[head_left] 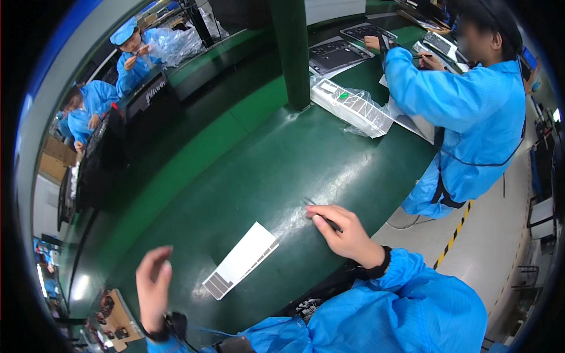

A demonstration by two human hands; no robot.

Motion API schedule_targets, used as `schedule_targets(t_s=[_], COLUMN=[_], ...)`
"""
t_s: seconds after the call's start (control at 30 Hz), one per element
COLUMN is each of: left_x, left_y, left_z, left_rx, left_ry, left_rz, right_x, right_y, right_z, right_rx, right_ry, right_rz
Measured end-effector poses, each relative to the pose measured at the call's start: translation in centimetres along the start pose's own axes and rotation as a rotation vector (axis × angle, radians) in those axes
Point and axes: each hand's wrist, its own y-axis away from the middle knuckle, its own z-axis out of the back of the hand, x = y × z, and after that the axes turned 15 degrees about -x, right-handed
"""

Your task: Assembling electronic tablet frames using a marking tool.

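A flat white paper strip with a grey-barred end (242, 259) lies on the dark green workbench (247, 170), between the left hand (154, 286) and right hand (343, 230); a clear-bagged white tray (351, 107) lies far behind.

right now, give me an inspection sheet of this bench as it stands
surface: dark green table, glossy, scuffed pale near the right hand
job's things: white strip sheet with dark blocks at its near end, lying flat between the hands; thin dark tweezers under the right hand
clutter: bagged white tray by the green post; brown tray of small dark parts at the near left
hands: left hand raised, open, holding nothing; right hand on the tweezers
cables: thin cable on the floor at right
surroundings: co-worker in blue coat at right with dark panels; more workers far left
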Motion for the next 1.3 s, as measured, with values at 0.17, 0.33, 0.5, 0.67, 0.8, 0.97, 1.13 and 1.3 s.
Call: schedule_targets(t_s=[0.17,0.33,0.5,0.67,0.8,0.97,1.13,1.3], left_x=[-4.7,-6.8,-6.8,-9.6,-12.7,-4.7,-8.1,-4.5], left_y=[-17.5,-34.3,-47.0,-51.1,-52.8,-60.8,-53.7,-44.9], left_z=[-6.7,-21.2,-37.0,-43.8,-49.3,-48.0,-39.6,-23.4], left_rx=[0.134,0.357,0.436,0.45,0.385,0.254,0.017,-0.043], left_ry=[0.178,0.393,0.259,-0.107,-0.547,-0.535,-0.994,-1.365], left_rz=[0.093,0.309,0.237,-0.26,-0.811,-0.771,-0.874,-0.898], right_x=[-4.0,-3.6,-4.0,-4.2,-4.1,-4.3,-4.9,-5.2], right_y=[-2.5,-2.9,-3.5,-4.0,-4.1,-3.5,-2.8,-2.8], right_z=[4.6,4.7,4.4,4.7,4.5,4.6,4.6,4.9], right_rx=[-0.054,-0.044,-0.036,0.004,0.023,0.035,-0.039,-0.116], right_ry=[0.443,0.392,0.432,0.459,0.473,0.375,0.355,0.35], right_rz=[0.104,0.079,0.074,0.068,0.023,0.102,0.061,0.122])
